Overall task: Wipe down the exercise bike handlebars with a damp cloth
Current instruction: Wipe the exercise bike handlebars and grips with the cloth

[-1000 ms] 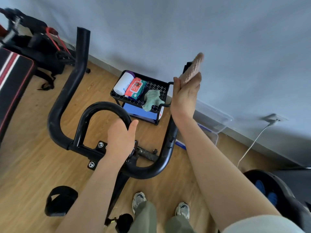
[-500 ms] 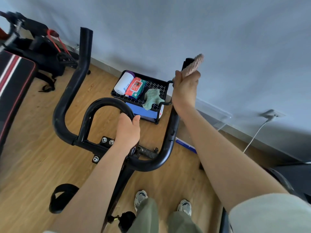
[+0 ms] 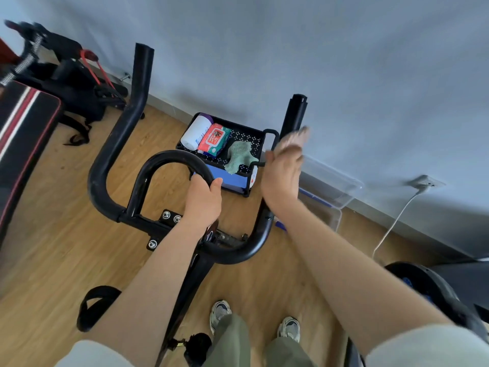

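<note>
Left grip (image 3: pixel 202 200) closed round the inner loop of the handlebars (image 3: pixel 140 83), presumably to steady the frame against wiping force. Right grip (image 3: pixel 281 176), motion-blurred, holds the cloth (image 3: pixel 293 137) against the right upright (image 3: pixel 296 112) below its end cap. Thumb opposes fingers, likely so the cloth wraps the tube.

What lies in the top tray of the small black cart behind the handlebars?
A white canister, a red wipes pack and a crumpled green cloth lie in the black tray. The handlebar loop covers its near left corner.
</note>
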